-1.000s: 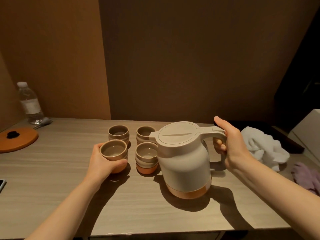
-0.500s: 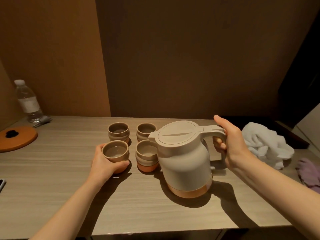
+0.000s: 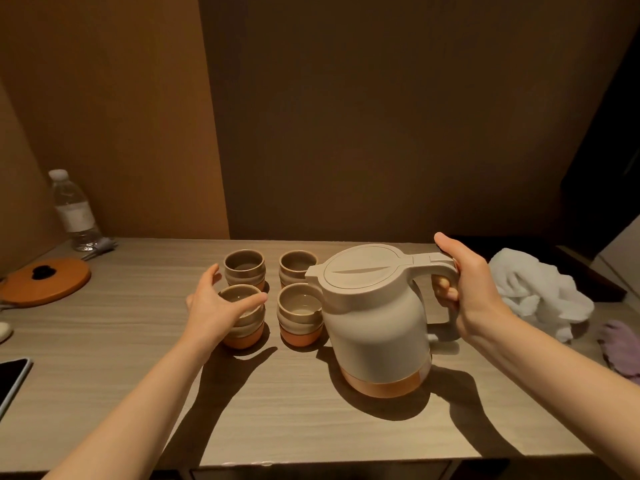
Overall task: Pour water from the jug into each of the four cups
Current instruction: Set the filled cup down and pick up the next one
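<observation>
A cream jug point(image 3: 377, 327) with a copper-coloured base stands upright on the wooden table point(image 3: 138, 341), lid closed, spout facing the cups. My right hand point(image 3: 474, 289) grips its handle, thumb on top. Several small beige cups with orange bases stand in a square left of the jug: back-left point(image 3: 244, 270), back-right point(image 3: 294, 266), front-right point(image 3: 299, 313) and front-left point(image 3: 242, 332). My left hand point(image 3: 211, 310) is at the front-left cup with its fingers spread straight and its thumb lying across the cup's rim. Liquid shows in the front cups.
A water bottle point(image 3: 74, 211) stands at the back left, by an orange round board point(image 3: 48, 282). A phone point(image 3: 10, 379) lies at the left edge. A white cloth point(image 3: 533, 292) and a purple cloth point(image 3: 620, 344) lie right of the jug.
My left hand gripped the front-left cup before; now its fingers have spread open and the cup stands on the table beside the front-right cup. The jug and right hand have stayed put.
</observation>
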Demonstrator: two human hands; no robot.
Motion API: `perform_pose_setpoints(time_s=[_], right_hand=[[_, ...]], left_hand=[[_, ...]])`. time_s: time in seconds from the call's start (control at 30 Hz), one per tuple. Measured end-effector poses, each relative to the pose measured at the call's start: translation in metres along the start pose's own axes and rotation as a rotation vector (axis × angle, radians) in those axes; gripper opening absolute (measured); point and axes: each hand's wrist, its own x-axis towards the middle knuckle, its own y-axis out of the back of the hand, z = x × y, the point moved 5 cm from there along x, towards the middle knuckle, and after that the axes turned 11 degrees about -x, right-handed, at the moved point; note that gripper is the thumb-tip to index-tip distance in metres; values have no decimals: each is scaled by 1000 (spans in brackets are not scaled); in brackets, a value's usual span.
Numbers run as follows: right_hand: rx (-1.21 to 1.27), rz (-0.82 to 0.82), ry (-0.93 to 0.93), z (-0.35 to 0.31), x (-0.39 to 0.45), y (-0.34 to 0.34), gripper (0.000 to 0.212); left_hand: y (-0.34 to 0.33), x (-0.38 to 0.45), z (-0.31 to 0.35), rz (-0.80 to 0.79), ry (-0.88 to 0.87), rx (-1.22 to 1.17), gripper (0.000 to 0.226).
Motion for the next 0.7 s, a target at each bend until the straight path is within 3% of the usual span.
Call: perform_pose_setpoints(time_s=[0.2, 0.3, 0.47, 0.7], right_hand=[[0, 19, -4, -7, 3, 7, 59], [3, 22, 7, -11, 7, 10, 59], [-6, 35, 9, -12, 17, 14, 57], [-19, 46, 15, -2, 35, 16, 61]], left_hand=[[-19, 10, 34, 31, -203, 43, 62], [-38, 15, 44, -37, -231, 76, 50], [-73, 38, 42, -154, -122, 169, 58], [-113, 69, 20, -276, 75, 321, 86]])
